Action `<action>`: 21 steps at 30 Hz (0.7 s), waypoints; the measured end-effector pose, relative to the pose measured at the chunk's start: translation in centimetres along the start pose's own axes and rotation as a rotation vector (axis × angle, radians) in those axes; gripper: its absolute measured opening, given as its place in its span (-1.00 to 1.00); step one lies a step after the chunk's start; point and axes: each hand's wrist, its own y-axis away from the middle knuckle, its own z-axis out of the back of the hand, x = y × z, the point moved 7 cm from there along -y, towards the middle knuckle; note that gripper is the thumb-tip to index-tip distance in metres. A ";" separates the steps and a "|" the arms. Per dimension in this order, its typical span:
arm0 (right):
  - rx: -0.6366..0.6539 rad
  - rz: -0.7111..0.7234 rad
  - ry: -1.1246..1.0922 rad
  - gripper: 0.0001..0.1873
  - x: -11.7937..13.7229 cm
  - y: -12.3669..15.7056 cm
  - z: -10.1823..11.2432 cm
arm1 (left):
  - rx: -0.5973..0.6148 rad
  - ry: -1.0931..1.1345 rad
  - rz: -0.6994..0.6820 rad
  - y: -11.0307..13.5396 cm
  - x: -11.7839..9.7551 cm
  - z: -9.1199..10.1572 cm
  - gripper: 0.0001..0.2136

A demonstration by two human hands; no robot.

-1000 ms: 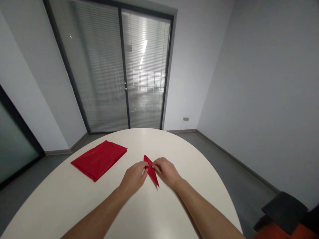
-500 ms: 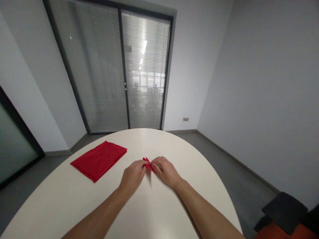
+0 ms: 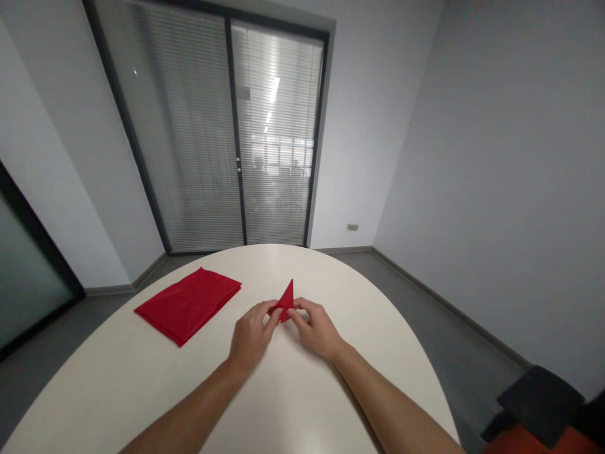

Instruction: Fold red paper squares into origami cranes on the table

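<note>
A small folded red napkin (image 3: 286,299) stands up as a pointed triangle just above the white table (image 3: 302,391). My left hand (image 3: 251,334) pinches its lower left side with closed fingers. My right hand (image 3: 316,326) pinches its lower right side, fingers also closed. Both hands meet at the middle of the table, with the tip of the triangle rising above them.
A stack of flat red napkins (image 3: 188,302) lies on the table to the left of my hands. Glass doors with blinds (image 3: 236,139) stand beyond the table's far edge. A dark chair with an orange part (image 3: 543,410) sits at the lower right.
The folded napkin lay flat and pointed toward me a second ago. My hands have turned it up, so its tip now points upward and away.
</note>
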 end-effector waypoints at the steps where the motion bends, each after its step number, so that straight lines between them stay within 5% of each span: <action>1: -0.006 -0.012 -0.061 -0.75 -0.1 0.0 -0.1 | -0.013 0.022 0.023 0.0 0.1 0.0 -0.80; 11: -0.050 -0.142 -0.425 -0.63 -1.6 -0.4 -0.8 | 0.043 0.287 0.202 -0.2 1.2 -1.0 -0.75; 21: -0.014 -0.123 -0.356 -0.76 -2.4 -0.3 -0.5 | 0.084 0.369 0.183 -0.5 1.7 -1.5 -0.81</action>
